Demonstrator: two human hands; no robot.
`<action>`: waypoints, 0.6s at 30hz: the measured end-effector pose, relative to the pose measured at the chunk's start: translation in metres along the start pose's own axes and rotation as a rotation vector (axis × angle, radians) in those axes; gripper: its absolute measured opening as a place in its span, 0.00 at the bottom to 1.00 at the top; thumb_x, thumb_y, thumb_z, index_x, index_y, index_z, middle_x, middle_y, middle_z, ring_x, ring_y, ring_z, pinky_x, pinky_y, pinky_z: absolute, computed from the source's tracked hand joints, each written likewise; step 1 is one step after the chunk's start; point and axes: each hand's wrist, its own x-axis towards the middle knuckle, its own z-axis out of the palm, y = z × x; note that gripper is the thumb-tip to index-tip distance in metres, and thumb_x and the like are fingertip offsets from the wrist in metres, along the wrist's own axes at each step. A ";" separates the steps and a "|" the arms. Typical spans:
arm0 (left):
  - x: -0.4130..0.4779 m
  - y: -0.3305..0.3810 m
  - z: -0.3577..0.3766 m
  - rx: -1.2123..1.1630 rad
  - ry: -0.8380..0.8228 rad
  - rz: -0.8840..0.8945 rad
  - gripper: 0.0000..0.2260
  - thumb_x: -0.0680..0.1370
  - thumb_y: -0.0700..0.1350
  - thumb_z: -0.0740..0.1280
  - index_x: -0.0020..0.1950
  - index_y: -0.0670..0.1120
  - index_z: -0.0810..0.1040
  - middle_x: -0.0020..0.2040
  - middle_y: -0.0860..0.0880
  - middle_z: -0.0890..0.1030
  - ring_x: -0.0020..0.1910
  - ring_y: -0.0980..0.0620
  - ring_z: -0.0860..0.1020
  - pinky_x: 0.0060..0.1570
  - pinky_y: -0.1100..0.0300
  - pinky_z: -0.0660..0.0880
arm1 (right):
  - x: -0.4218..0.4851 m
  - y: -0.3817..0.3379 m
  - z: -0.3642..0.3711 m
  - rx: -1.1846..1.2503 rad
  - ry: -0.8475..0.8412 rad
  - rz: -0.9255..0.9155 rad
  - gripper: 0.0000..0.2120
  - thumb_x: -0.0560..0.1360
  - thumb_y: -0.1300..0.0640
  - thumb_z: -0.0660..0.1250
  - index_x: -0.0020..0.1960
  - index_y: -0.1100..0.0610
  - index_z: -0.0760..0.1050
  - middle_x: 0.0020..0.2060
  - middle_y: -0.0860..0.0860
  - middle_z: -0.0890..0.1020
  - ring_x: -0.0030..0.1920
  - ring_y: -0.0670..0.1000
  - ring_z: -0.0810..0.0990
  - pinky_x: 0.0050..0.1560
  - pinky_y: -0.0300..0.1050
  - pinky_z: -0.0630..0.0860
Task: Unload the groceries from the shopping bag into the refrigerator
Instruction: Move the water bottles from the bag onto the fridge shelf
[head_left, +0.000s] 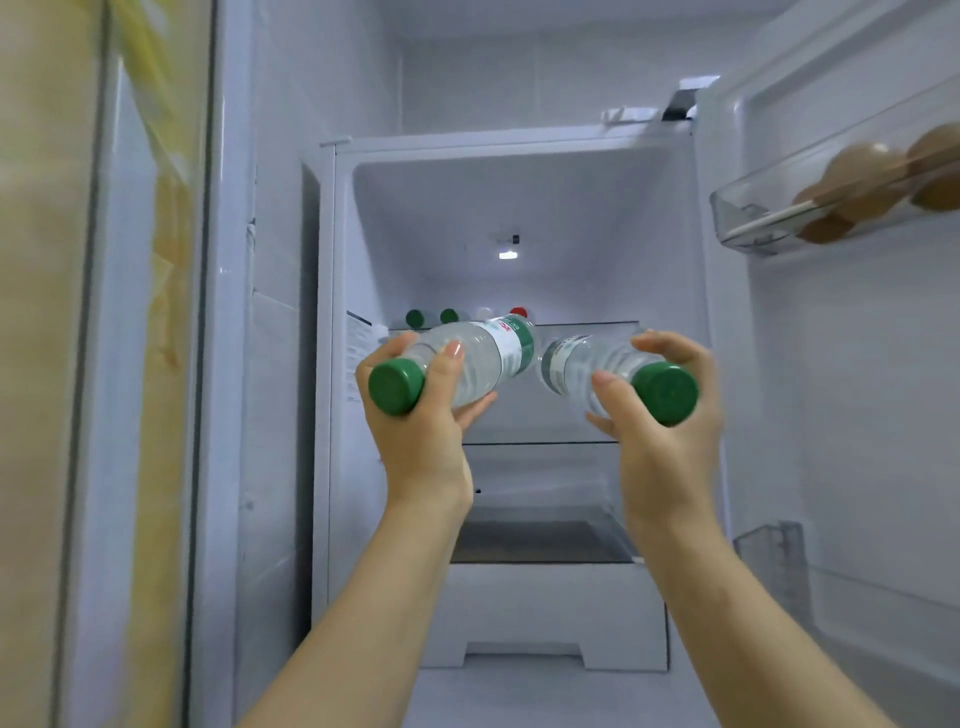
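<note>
The refrigerator (332, 364) stands open in front of me. My left hand (415, 431) grips a clear water bottle (483, 353) with a green cap, held on its side with the cap toward me. In my right hand (670, 447) is a second green-capped water bottle (576, 364), also tipped with its base pointing into the fridge. Both bottles hover at the front of a glass shelf (587, 325). At the back of that shelf stand several bottles, seen by their green caps (415, 317) and a red cap (518, 312). The shopping bag is out of view.
The open door on the right carries a clear bin (743, 228) holding brown eggs (857, 176). A lower door shelf (769, 545) sits beneath it. Below my hands are another glass shelf (540, 443) and a drawer space. A yellowish wall lies to the left.
</note>
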 end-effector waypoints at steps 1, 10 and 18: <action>0.009 -0.008 0.005 -0.011 0.002 0.012 0.11 0.75 0.35 0.67 0.49 0.50 0.71 0.59 0.46 0.72 0.58 0.46 0.75 0.45 0.42 0.80 | 0.009 0.008 0.002 0.013 0.005 -0.013 0.12 0.65 0.58 0.69 0.46 0.47 0.71 0.34 0.33 0.75 0.34 0.40 0.73 0.45 0.64 0.77; 0.079 -0.063 0.037 -0.115 0.043 -0.077 0.10 0.75 0.37 0.67 0.54 0.47 0.71 0.54 0.49 0.71 0.57 0.48 0.73 0.46 0.38 0.79 | 0.072 0.074 0.011 0.048 0.092 -0.073 0.12 0.64 0.55 0.70 0.45 0.44 0.72 0.36 0.31 0.75 0.38 0.39 0.75 0.47 0.62 0.78; 0.145 -0.100 0.055 -0.129 -0.025 -0.153 0.13 0.74 0.39 0.69 0.56 0.45 0.70 0.52 0.49 0.72 0.62 0.42 0.72 0.39 0.40 0.80 | 0.120 0.116 0.024 0.056 0.142 -0.132 0.12 0.64 0.57 0.69 0.44 0.45 0.71 0.34 0.32 0.75 0.36 0.38 0.75 0.47 0.62 0.78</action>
